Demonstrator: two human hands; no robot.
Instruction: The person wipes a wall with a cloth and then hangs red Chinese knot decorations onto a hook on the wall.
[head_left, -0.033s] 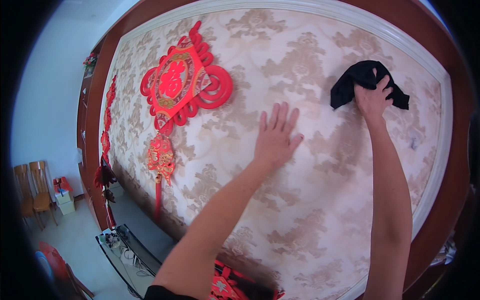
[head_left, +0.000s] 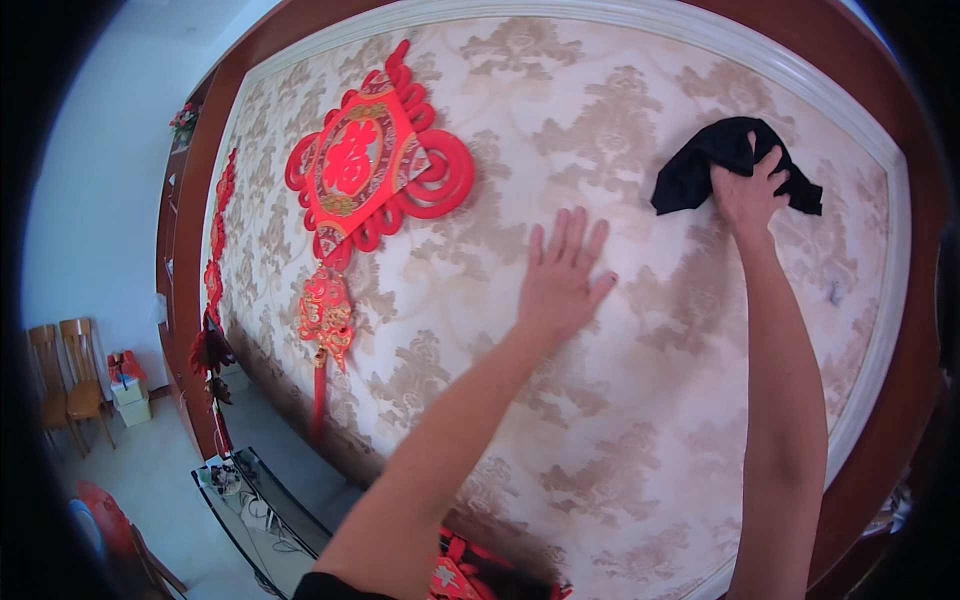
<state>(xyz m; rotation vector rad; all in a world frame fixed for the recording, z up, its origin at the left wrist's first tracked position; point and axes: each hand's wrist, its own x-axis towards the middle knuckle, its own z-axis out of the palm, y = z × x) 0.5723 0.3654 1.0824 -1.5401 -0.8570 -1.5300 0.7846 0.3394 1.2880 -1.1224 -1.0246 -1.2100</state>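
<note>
A patterned wall panel in cream and beige fills most of the head view. High on its right side, my right hand presses a black cloth against the surface. The cloth is bunched and drapes out on both sides of that hand, partly covering the fingers. Lower and further left, my left hand lies flat against the panel with fingers spread, holding nothing. To the left of it hangs a red knotted ornament with a fish-shaped pendant and a tassel below.
A white moulding and brown wooden frame border the panel. Below left stands a glass-topped stand with cables and a dark screen. Wooden chairs and stacked boxes are at far left. Red decorations sit below my left arm.
The whole scene has shifted slightly to the right in the view. My hands keep nearly the same places on the panel, and the cloth's left corner lies marginally further left.
</note>
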